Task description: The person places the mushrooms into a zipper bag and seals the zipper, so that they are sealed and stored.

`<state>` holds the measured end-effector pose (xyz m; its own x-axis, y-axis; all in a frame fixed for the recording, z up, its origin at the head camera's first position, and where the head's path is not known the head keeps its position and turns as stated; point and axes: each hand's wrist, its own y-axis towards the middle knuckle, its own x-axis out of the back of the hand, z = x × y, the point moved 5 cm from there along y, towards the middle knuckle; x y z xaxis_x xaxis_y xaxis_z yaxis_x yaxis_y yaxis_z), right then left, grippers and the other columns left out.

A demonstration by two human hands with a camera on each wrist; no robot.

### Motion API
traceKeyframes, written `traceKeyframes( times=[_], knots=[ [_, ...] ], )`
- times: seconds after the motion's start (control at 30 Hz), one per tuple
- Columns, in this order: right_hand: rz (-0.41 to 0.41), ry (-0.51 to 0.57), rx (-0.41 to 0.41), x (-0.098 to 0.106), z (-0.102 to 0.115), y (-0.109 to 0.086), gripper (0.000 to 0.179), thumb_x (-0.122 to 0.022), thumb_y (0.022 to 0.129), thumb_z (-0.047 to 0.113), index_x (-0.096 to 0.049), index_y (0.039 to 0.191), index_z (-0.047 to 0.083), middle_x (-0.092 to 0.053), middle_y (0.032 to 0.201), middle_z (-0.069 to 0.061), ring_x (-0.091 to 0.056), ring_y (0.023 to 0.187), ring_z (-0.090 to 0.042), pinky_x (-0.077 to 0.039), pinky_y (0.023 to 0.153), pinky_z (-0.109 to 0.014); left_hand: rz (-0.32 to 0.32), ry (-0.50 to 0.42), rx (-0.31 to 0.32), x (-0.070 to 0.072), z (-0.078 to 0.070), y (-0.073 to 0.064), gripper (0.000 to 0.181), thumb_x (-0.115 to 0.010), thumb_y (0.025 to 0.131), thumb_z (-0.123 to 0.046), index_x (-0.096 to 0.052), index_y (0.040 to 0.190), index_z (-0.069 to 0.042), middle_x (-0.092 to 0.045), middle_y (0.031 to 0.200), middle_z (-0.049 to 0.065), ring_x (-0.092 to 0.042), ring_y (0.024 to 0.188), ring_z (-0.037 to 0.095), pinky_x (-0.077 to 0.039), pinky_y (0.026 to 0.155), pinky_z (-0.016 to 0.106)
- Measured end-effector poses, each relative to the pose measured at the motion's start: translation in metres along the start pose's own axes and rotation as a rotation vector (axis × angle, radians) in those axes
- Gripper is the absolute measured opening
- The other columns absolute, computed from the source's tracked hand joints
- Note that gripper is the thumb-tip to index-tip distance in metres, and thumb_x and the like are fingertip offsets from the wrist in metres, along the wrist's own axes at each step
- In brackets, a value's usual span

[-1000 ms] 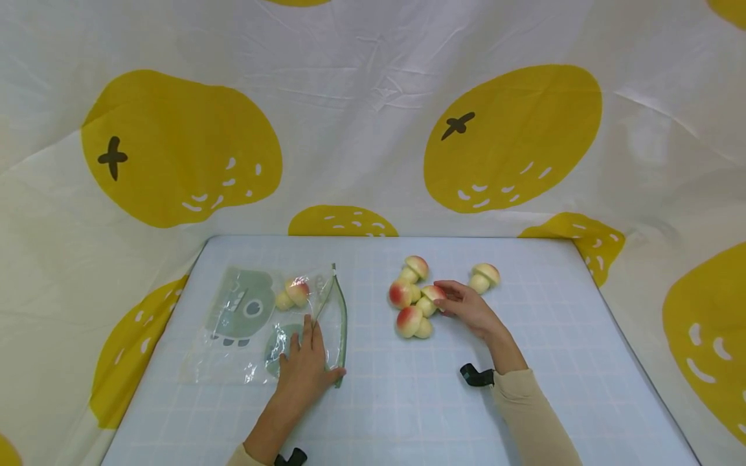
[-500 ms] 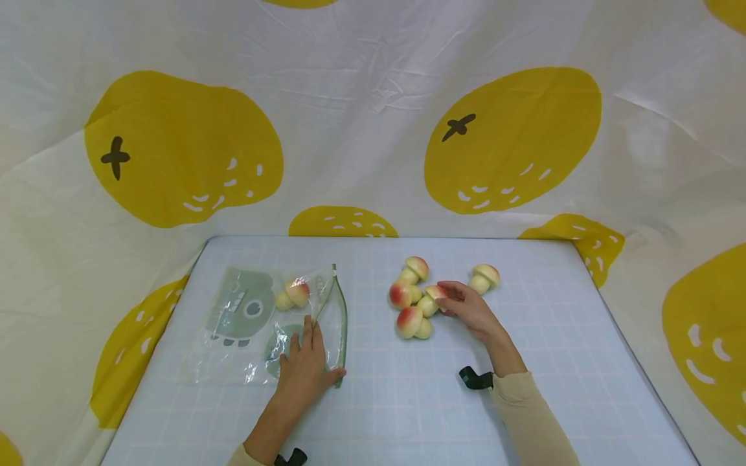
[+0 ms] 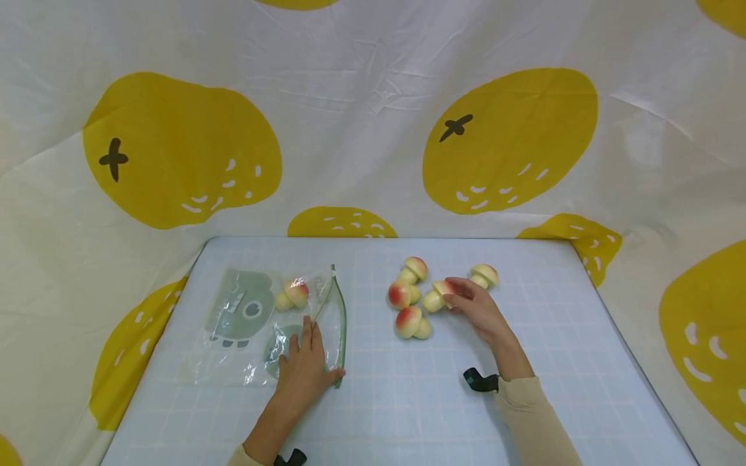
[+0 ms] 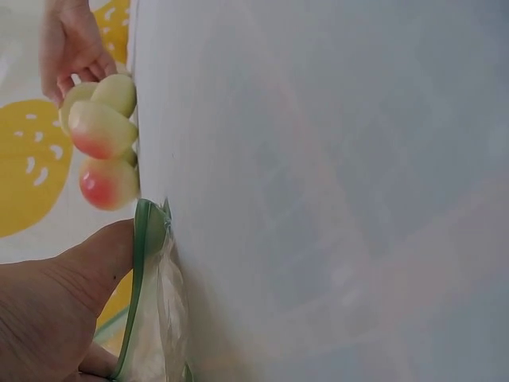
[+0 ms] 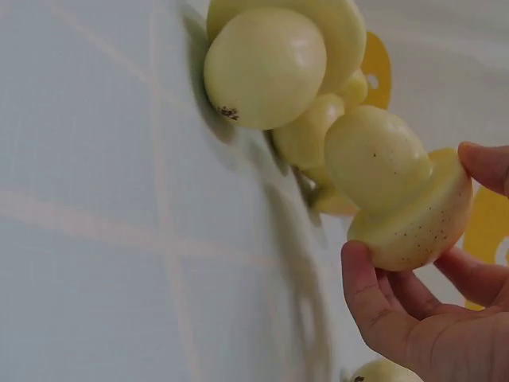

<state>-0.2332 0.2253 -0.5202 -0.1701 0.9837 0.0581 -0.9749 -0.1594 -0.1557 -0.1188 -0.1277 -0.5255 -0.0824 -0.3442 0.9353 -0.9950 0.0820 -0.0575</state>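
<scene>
While your left hand rests on the transparent plastic bag with green cartoon print, its fingers are spread, nearly straight, and grip nothing. Your left thumb touches the green edge strip at the bag's opening, to the right of your other fingers. The strip stands apart from the opposite lip, which runs to your fingertips. The bag contains one glossy cream-and-red mushroom, just beyond your left fingertips.

Your right hand is curled round the cap of the cream-and-red held mushroom, pinching it between thumb and fingers. Its rounded cap fades from red to pale yellow and carries small dark specks; its smooth, bulbous stem points leftward, away from your fingertips.

To the left of your right fingers, locate three loose cream-and-red mushrooms on the pale-blue checked table. Another cream-and-red mushroom lies just beyond your right fingers.
</scene>
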Motion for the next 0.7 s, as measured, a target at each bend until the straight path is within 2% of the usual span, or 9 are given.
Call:
traceKeyframes(
  times=[0.13, 0.43, 0.7],
  knots=[
    [0.007, 0.023, 0.034, -0.002, 0.010, -0.004, 0.055, -0.067, 0.096, 0.007, -0.044, 0.144, -0.007, -0.051, 0.133, -0.016, -0.059, 0.104, -0.014, -0.055, 0.084, -0.031, -0.003, 0.000, 0.001, 0.000, 0.000, 0.000, 0.115, -0.086, 0.074, -0.048, -0.026, 0.150, 0.013, -0.016, 0.160, 0.030, -0.036, 0.131, 0.059, -0.036, 0.086, 0.080],
    [0.062, 0.102, 0.154, -0.018, 0.039, -0.015, 0.054, -0.066, 0.096, 0.002, -0.043, 0.142, -0.010, -0.057, 0.125, -0.010, -0.061, 0.105, -0.015, -0.056, 0.085, -0.032, 0.000, 0.006, 0.007, 0.001, -0.001, -0.001, 0.114, -0.087, 0.074, -0.048, -0.027, 0.150, 0.014, -0.016, 0.160, 0.031, -0.036, 0.131, 0.059, -0.037, 0.086, 0.080],
    [0.070, 0.168, 0.162, -0.033, 0.051, -0.021, 0.052, -0.067, 0.094, -0.001, -0.045, 0.141, -0.009, -0.057, 0.123, -0.011, -0.060, 0.105, -0.018, -0.055, 0.086, -0.032, 0.001, 0.012, 0.003, 0.000, -0.001, 0.000, 0.115, -0.087, 0.074, -0.048, -0.027, 0.150, 0.014, -0.016, 0.160, 0.031, -0.036, 0.131, 0.059, -0.037, 0.086, 0.079]
  ],
)
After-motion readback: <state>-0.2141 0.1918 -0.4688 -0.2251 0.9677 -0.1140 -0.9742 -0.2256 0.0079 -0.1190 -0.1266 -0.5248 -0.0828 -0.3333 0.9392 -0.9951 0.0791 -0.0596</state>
